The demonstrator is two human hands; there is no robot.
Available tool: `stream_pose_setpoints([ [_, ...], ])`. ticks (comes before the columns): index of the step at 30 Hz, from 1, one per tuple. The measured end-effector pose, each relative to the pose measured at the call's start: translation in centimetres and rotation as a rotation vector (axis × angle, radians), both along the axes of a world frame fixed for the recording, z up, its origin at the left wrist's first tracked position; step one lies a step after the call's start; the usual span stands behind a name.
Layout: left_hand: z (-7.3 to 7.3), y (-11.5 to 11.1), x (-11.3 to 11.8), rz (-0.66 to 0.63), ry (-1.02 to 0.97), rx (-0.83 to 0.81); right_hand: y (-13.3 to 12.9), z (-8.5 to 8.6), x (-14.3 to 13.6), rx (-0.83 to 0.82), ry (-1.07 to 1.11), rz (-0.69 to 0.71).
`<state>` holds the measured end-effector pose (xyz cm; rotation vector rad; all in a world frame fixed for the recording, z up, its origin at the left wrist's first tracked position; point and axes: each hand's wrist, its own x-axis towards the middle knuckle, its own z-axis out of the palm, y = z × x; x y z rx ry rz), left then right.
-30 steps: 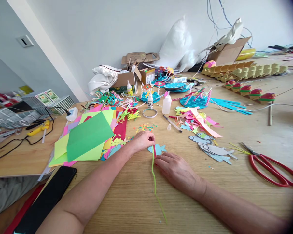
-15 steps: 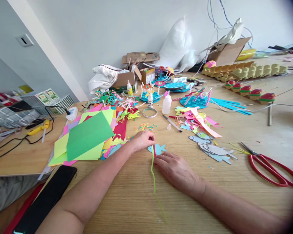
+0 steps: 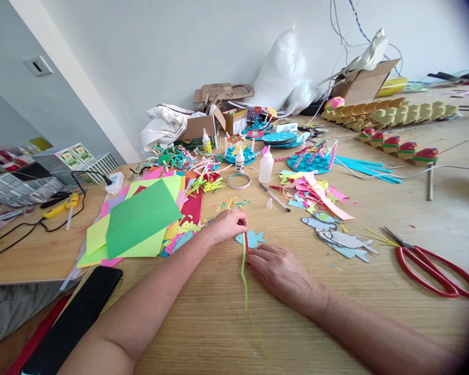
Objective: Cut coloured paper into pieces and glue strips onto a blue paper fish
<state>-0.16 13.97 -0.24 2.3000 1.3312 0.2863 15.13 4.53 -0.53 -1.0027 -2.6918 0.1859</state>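
Note:
A blue paper fish [image 3: 257, 237] lies on the wooden table between my hands, with a narrow red strip [image 3: 246, 241] across its body. My left hand [image 3: 231, 225] pinches the upper ends of the red strip and a long green strip [image 3: 244, 276] at the fish's top edge. The green strip runs down over the fish and along the table. My right hand [image 3: 274, 265] rests palm down below the fish, its fingers together at the lower end of the red strip; the fingertips are partly hidden.
Coloured paper sheets [image 3: 144, 219] and a black phone [image 3: 76, 317] lie left. Red-handled scissors [image 3: 433, 265] and grey-blue paper fish [image 3: 342, 239] lie right. Ahead stand a glue bottle [image 3: 266, 166] and a tape ring [image 3: 238, 181]. Part of another person's hand shows at the far left edge.

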Motion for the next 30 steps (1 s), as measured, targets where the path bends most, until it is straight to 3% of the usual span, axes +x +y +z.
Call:
stream_pose_setpoints([
  [24, -0.08, 0.08, -0.03, -0.024, 0.047, 0.021, -0.08, -0.32, 0.1, 0.046, -0.001, 0.023],
  [30, 0.09, -0.31, 0.14, -0.052, 0.081, 0.093, -0.28, 0.02, 0.18, 0.057, -0.005, 0.066],
])
